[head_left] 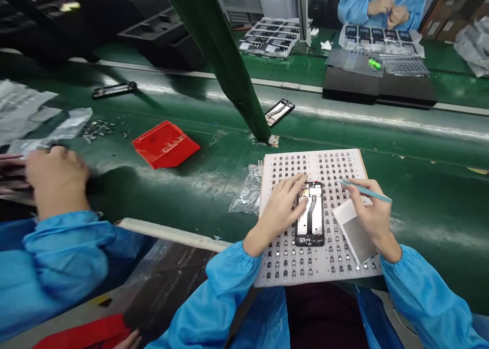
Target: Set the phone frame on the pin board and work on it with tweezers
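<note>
An opened phone frame (pixel 310 214) lies on a white tray of small parts (pixel 324 267) in front of me. My left hand (pixel 280 206) rests on the phone's left edge, fingers laid flat and apart, fingertips at its top corner. My right hand (pixel 372 211) is closed on teal tweezers (pixel 367 191), whose tip points left toward the phone's top. A white and grey sheet (pixel 353 229) is tucked under that hand.
A red tray (pixel 165 144) and loose screws (pixel 97 129) lie on the green belt. A green post (pixel 229 69) slants down to the belt. Two phone frames (pixel 279 111) lie farther off. A co-worker's hand (pixel 57 178) is at left; another person (pixel 382 5) works opposite.
</note>
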{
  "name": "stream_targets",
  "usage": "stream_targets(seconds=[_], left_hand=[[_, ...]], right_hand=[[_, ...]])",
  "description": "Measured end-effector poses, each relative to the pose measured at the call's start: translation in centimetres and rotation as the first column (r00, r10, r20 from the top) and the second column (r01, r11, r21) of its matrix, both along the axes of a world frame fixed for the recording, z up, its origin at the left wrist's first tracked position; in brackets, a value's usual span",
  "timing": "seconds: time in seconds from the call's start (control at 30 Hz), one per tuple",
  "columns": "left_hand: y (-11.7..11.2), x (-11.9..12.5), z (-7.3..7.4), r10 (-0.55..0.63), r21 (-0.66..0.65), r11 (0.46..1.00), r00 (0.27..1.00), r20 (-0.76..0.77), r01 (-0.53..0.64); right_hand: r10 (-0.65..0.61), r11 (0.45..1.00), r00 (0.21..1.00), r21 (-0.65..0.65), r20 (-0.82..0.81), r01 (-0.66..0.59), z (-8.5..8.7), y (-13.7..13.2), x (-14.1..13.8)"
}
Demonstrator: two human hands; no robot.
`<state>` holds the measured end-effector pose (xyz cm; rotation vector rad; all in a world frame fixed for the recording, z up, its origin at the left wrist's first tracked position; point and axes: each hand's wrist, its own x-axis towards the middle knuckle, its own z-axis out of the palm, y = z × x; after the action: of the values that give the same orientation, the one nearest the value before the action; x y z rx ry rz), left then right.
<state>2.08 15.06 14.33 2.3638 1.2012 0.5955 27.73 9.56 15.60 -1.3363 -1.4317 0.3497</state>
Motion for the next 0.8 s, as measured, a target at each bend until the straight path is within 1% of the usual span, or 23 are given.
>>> stream_targets(seconds=[0.07, 0.13, 0.2, 0.3, 0.37, 0.43, 0.53, 0.6, 0.63, 0.7, 0.77, 0.8], left_hand=[[-2.5, 0.9, 0.8, 0.129, 0.008, 0.992, 0.991, -0.045, -0.129], [-4.9, 2.3, 1.3, 0.255, 0.014, 0.967, 0.962, -0.097, -0.255], [-6.6, 3.8, 1.4, 0.334, -0.004, 0.940, 0.926, -0.176, -0.340], [-7.3, 5.6, 1.3, 0.389, -0.047, 0.909, 0.883, -0.262, -0.414], [-7.1, 5.9, 1.4, 0.408, -0.069, 0.897, 0.877, -0.254, -0.437], [-6.7, 5.5, 1.9, 0.424, -0.091, 0.888, 0.880, -0.215, -0.450], [-5.7, 4.6, 3.2, 0.455, -0.125, 0.876, 0.884, -0.105, -0.465], [-4.1, 4.7, 4.4, 0.438, -0.136, 0.890, 0.899, -0.008, -0.435], [-3.0, 5.3, 5.0, 0.414, -0.137, 0.903, 0.910, 0.030, -0.407], [-0.1, 7.5, 6.2, 0.353, -0.132, 0.930, 0.933, 0.067, -0.342], [3.4, 11.2, 7.2, 0.309, -0.122, 0.946, 0.949, 0.060, -0.301], [5.2, 13.4, 7.5, 0.295, -0.113, 0.951, 0.954, 0.047, -0.289]], right_hand=[[-0.106, 0.994, 0.994, 0.032, 0.004, 0.106, 0.3, -1.4, 2.1], [-0.204, 0.978, 0.978, 0.042, -0.049, 0.206, 0.3, -2.9, 4.2], [-0.274, 0.959, 0.954, 0.033, -0.121, 0.280, -0.2, -4.3, 6.0], [-0.371, 0.925, 0.916, 0.022, -0.152, 0.378, -1.3, -6.1, 7.9], [-0.434, 0.896, 0.886, 0.021, -0.161, 0.443, -2.0, -7.0, 8.4], [-0.492, 0.864, 0.848, 0.010, -0.197, 0.504, -2.2, -7.6, 8.6], [-0.556, 0.819, 0.795, 0.006, -0.244, 0.574, -1.7, -8.1, 8.3], [-0.579, 0.798, 0.773, 0.013, -0.259, 0.602, -1.2, -8.3, 8.2], [-0.587, 0.791, 0.765, 0.013, -0.266, 0.611, -1.0, -8.3, 8.3], [-0.596, 0.784, 0.753, 0.004, -0.279, 0.621, -0.9, -8.5, 8.5], [-0.586, 0.794, 0.760, -0.011, -0.281, 0.608, -1.4, -8.7, 8.9], [-0.562, 0.812, 0.776, -0.016, -0.287, 0.583, -1.8, -8.9, 9.1]])
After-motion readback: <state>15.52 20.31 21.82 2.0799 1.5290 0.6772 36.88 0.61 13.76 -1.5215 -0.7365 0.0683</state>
